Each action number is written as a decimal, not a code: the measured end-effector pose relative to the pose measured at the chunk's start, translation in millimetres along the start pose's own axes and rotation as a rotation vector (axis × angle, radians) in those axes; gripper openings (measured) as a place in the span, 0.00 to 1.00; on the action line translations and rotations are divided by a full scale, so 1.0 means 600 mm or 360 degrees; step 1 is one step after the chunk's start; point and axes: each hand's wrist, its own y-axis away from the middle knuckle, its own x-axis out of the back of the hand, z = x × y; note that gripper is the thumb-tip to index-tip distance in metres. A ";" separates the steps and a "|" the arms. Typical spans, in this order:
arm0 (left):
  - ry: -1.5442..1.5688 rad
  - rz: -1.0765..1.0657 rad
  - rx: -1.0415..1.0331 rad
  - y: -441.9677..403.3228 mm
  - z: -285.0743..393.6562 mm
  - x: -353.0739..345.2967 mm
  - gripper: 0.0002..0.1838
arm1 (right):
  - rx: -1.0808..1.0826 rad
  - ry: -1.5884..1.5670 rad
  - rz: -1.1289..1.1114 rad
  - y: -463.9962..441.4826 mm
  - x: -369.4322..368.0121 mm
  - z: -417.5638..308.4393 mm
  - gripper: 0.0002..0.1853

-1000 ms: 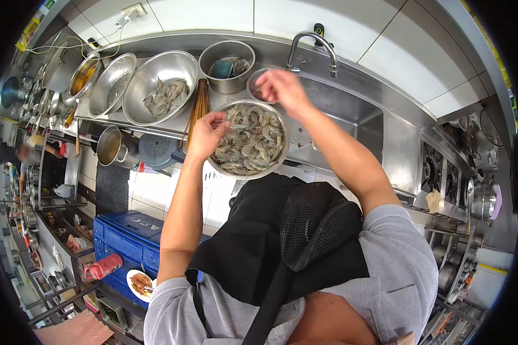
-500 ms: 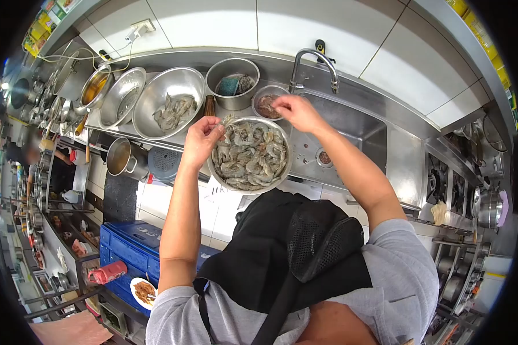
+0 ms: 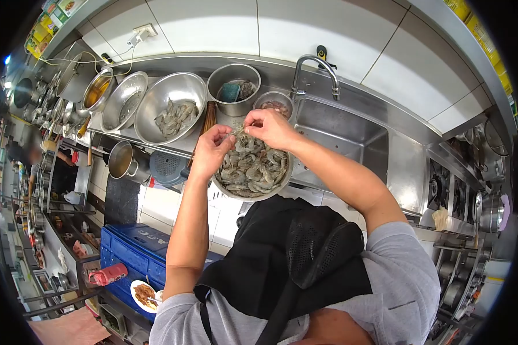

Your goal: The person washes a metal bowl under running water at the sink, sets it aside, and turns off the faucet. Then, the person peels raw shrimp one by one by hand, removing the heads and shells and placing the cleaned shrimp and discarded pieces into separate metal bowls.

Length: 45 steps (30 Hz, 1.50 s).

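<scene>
Over the far rim of a round bowl of raw shrimp (image 3: 253,172), my left hand (image 3: 213,150) pinches a shrimp (image 3: 237,131). My right hand (image 3: 268,127) is closed at that shrimp's other side, its fingertips pressed together close to the left ones. Just beyond the right hand is a small bowl (image 3: 274,104) with pinkish bits in it. A large steel bowl (image 3: 170,109) to the left holds several more shrimp.
A steel pot (image 3: 233,90) with a green scouring pad stands behind the shrimp bowl. The sink (image 3: 351,138) and faucet (image 3: 315,75) are at the right. Bamboo sticks (image 3: 209,118) lie left of the bowl. Another person (image 3: 31,152) is at far left.
My right hand has moved from the small bowl leftward to my left hand and closed at the shrimp. My left hand has stayed by the shrimp bowl's rim.
</scene>
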 end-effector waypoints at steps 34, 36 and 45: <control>-0.0249 0.1342 0.0089 -0.150 -0.124 0.203 0.24 | -0.0610 0.1156 0.0060 -0.033 0.113 0.192 0.21; -0.0472 0.1021 -0.0367 -0.140 -0.146 0.150 0.24 | -0.0693 0.1147 0.0046 -0.024 0.127 0.217 0.21; -0.1954 -0.0613 0.0352 -0.017 -0.102 -0.123 0.20 | -0.0231 0.0682 0.0104 0.091 0.122 0.226 0.22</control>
